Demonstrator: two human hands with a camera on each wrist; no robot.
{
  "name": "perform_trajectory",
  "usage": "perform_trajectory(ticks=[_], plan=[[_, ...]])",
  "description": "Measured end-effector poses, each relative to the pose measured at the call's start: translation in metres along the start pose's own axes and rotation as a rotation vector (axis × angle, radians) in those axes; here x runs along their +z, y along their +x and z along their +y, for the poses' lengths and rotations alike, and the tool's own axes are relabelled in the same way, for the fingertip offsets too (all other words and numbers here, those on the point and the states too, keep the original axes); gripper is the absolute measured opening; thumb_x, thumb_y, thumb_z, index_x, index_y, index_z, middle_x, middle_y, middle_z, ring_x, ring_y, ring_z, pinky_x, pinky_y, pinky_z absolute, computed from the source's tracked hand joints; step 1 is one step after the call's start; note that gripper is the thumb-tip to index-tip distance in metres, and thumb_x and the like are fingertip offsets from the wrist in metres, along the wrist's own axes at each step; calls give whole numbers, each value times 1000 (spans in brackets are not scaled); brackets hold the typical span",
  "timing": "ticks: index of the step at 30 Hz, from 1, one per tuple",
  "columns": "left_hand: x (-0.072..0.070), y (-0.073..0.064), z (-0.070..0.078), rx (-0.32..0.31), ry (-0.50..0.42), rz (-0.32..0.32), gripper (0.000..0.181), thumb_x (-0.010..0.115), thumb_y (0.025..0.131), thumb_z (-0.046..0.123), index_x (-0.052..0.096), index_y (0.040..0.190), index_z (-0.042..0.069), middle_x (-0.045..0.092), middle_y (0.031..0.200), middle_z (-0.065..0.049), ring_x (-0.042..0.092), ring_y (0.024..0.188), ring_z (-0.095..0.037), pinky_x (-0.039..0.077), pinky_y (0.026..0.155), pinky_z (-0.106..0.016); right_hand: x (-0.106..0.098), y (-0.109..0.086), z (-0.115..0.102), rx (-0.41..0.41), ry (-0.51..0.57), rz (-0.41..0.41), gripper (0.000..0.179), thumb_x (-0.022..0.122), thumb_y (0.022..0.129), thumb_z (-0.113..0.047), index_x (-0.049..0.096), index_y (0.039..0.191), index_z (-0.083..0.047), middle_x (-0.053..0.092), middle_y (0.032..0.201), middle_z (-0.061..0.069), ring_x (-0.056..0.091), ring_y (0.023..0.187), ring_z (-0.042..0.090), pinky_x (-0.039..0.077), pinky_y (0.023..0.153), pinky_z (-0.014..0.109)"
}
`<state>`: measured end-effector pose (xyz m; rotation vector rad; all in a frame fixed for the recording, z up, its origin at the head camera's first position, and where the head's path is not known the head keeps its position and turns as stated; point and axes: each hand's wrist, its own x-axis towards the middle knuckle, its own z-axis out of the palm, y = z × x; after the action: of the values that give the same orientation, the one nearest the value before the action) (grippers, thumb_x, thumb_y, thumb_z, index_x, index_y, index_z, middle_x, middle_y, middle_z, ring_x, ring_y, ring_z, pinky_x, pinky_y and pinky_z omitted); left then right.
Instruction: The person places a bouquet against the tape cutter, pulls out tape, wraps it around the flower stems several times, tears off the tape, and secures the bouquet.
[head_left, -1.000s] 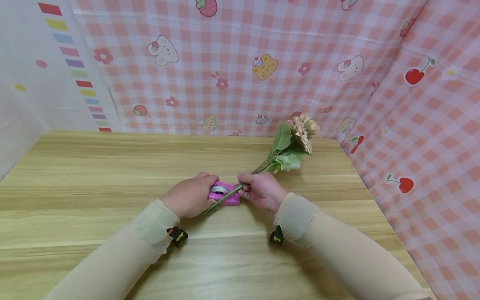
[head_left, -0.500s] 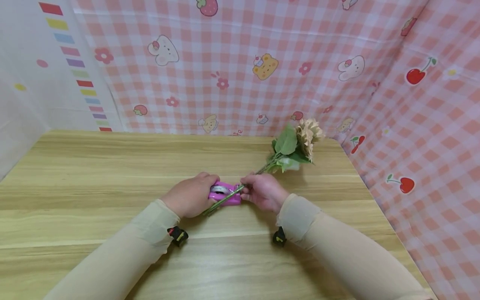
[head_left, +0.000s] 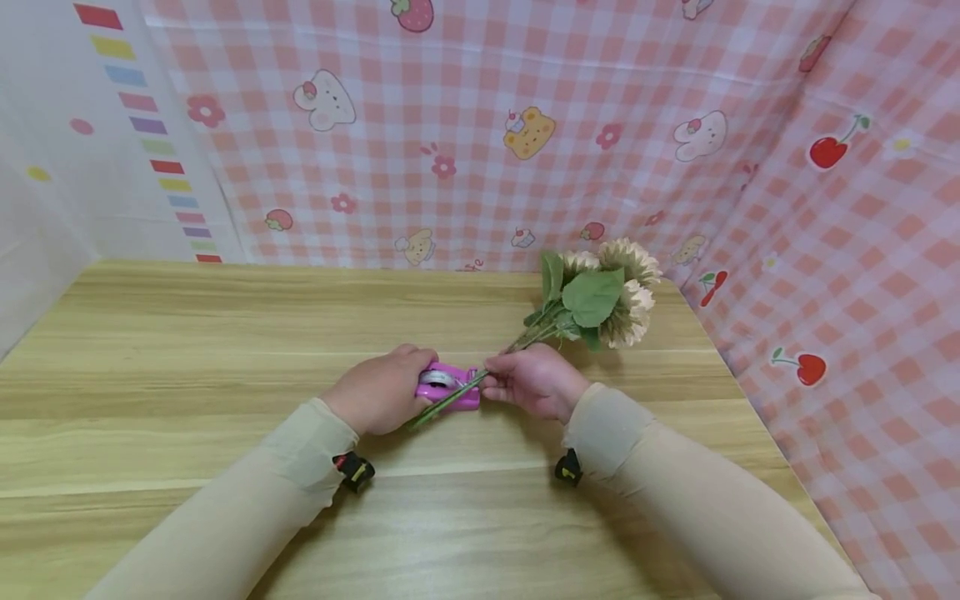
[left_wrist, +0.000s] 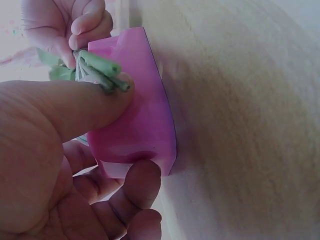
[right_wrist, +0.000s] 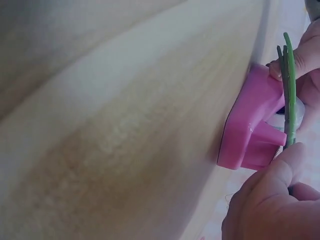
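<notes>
A pink tape dispenser (head_left: 467, 400) with a roll of clear tape (head_left: 438, 379) sits on the table, and my left hand (head_left: 377, 392) grips its rear end. In the left wrist view the thumb (left_wrist: 95, 107) lies along its side, fingers curled round the back. My right hand (head_left: 536, 382) pinches the green stems (right_wrist: 291, 90) of a bunch of artificial flowers (head_left: 628, 315) just beyond the dispenser's toothed front end. The stems cross slantwise over the dispenser, their cut ends near my left thumb. Pale blossoms and green leaves (head_left: 592, 297) point to the far right. The right fingertips are partly hidden.
The wood-grain table (head_left: 225, 333) reaches back to a pink checked cloth (head_left: 465, 125) that hangs behind it. A second checked cloth (head_left: 855, 317) runs along the right edge. Small black devices (head_left: 354, 472) are strapped under both wrists.
The bunch has turned about its stems, so more blossoms and a broad leaf now face me. My right hand has shifted slightly right. The left hand and tape dispenser have stayed put.
</notes>
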<state>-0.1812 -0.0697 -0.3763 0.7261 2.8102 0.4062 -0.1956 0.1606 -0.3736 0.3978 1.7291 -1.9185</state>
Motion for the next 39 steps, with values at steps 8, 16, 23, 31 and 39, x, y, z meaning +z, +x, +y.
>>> perform_trajectory(ticks=[8, 16, 23, 31, 39], plan=[[-1, 0, 1, -9, -1, -7, 59, 67, 103, 30, 50, 153, 5, 58, 146, -16, 64, 126, -31, 52, 111, -50, 0, 0, 1, -18, 44, 19, 15, 53, 105, 3, 61, 93, 2, 68, 78, 7, 67, 70, 13, 62, 72, 23], [1, 1, -1, -3, 3, -4, 59, 68, 103, 30, 50, 153, 5, 58, 147, -15, 64, 128, -31, 53, 110, -51, -2, 1, 0, 14, 87, -22, 16, 49, 105, 4, 58, 93, -1, 66, 80, 8, 67, 72, 14, 62, 76, 25], [4, 3, -3, 12, 21, 9, 61, 69, 102, 31, 49, 153, 5, 57, 148, -17, 64, 130, -33, 53, 110, -51, -4, 2, -3, 43, 149, -54, 21, 47, 103, 1, 48, 85, -10, 65, 83, 7, 65, 76, 17, 63, 77, 27], [4, 3, -4, 8, 20, 9, 59, 69, 102, 29, 50, 152, 5, 59, 145, -16, 65, 125, -31, 54, 108, -50, -4, 4, -3, 64, 144, -53, 21, 60, 106, -11, 61, 85, -10, 66, 85, 6, 66, 74, 16, 64, 77, 28], [3, 3, -1, 4, 19, 2, 60, 69, 102, 29, 49, 153, 5, 58, 146, -16, 65, 127, -31, 53, 110, -50, -3, 5, 0, 29, 118, -46, 35, 54, 102, 3, 46, 72, -14, 63, 79, 5, 64, 69, 15, 63, 71, 27]])
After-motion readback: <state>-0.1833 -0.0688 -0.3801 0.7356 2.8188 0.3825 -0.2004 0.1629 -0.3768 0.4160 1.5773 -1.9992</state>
